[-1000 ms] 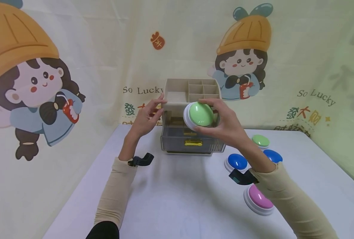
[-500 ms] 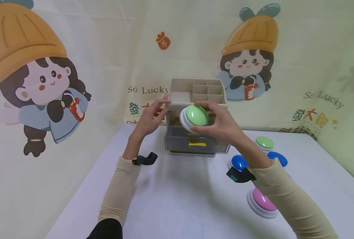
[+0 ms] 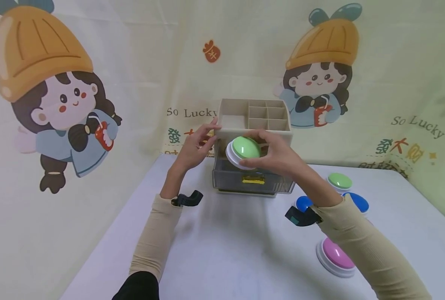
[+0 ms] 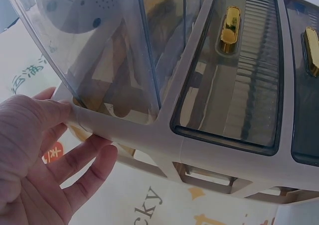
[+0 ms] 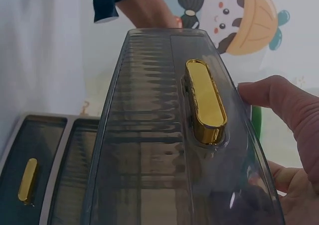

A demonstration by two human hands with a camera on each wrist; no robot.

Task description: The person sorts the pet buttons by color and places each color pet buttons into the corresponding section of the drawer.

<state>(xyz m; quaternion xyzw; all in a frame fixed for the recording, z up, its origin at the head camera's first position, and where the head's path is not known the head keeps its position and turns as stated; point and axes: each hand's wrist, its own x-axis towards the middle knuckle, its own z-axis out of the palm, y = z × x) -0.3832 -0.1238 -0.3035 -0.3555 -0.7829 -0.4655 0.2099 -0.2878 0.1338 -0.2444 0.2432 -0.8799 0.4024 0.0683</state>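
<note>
A beige desktop drawer organizer (image 3: 254, 135) stands on the table, its upper clear grey drawer (image 3: 252, 181) pulled out toward me. My right hand (image 3: 278, 156) holds a big round push button (image 3: 246, 148) with a green dome and white base, tilted over that drawer. Through the drawer's clear wall, the left wrist view shows the button's white underside (image 4: 79, 11) with small holes. My left hand (image 3: 194, 146) grips the organizer's left edge by the top tray, thumb and fingers on the frame. In the right wrist view the drawer front mostly hides the button.
Right of the organizer lie more push buttons: a green one (image 3: 340, 181), a blue one (image 3: 357, 202), another blue one (image 3: 303, 203) partly behind the right wrist, and a pink one (image 3: 336, 254) nearer me. A printed cloth (image 3: 245, 50) hangs behind the white table (image 3: 222, 250).
My right hand has brought the green button left and lower, closer to the pulled-out drawer. The left hand keeps its hold on the organizer. The head view has turned slightly left.
</note>
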